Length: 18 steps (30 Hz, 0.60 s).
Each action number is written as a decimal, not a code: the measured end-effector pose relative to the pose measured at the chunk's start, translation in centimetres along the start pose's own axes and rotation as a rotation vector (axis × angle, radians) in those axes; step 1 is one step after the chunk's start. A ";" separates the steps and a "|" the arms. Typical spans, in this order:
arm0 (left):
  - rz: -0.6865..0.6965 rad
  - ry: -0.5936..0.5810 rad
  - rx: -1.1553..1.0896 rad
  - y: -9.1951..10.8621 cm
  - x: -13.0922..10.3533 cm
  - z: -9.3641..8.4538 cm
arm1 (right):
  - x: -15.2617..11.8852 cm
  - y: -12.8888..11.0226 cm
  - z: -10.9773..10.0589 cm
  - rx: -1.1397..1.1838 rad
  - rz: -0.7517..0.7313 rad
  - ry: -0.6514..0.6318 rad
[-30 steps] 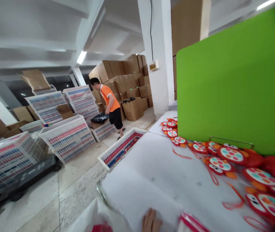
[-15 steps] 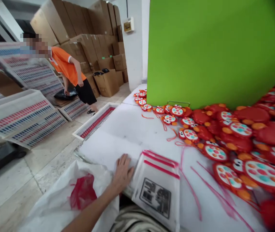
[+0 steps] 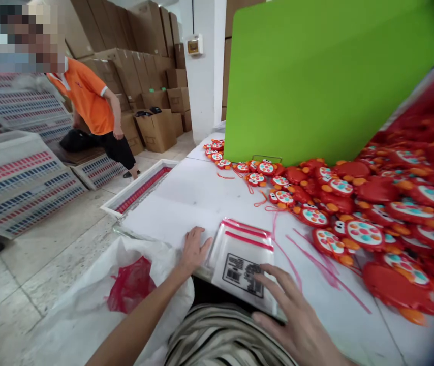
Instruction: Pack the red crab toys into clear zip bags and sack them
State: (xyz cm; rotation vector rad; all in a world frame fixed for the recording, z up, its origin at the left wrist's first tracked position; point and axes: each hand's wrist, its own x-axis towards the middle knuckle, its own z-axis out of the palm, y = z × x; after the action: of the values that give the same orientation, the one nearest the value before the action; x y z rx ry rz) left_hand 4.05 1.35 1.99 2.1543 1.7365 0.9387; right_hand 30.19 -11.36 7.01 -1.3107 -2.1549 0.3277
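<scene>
A stack of clear plastic zip bags with pink strips and a black printed label lies at the table's front edge. My left hand rests on the white table beside the bags' left edge, fingers apart and holding nothing. Over the lower right of the bags is my right hand, its fingers spread; whether the fingertips touch the plastic I cannot tell. Red crab-shaped toys with dotted white discs and cords are heaped on the right. One of them, a toy lying face down, is nearest my right hand.
A green board stands upright behind the toys. Loose pink ribbons lie on the table. At lower left, a white sack holds pink plastic. A person in an orange shirt stands among crates and cartons.
My right hand has come into view over the bags. My left hand stays beside them. The person in orange has moved closer, and a face-down toy now lies at right.
</scene>
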 end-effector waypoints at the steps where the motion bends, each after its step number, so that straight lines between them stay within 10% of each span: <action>1: 0.005 -0.004 -0.019 0.0 -0.1 -0.1 | 0.4 0.4 1.0 -0.035 -0.013 -0.016; 7: 0.090 -0.102 -0.117 0.6 -0.3 -0.2 | 0.8 2.6 5.1 -0.210 0.053 -0.084; 18: 0.229 -0.315 -0.153 0.5 0.8 0.9 | 5.2 1.9 3.3 -0.199 0.090 -0.244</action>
State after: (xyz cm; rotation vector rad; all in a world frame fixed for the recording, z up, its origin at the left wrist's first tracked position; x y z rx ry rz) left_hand 5.06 2.12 1.79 2.2851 1.2536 0.7052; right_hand 27.83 -5.57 5.33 -1.5515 -2.3855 0.3308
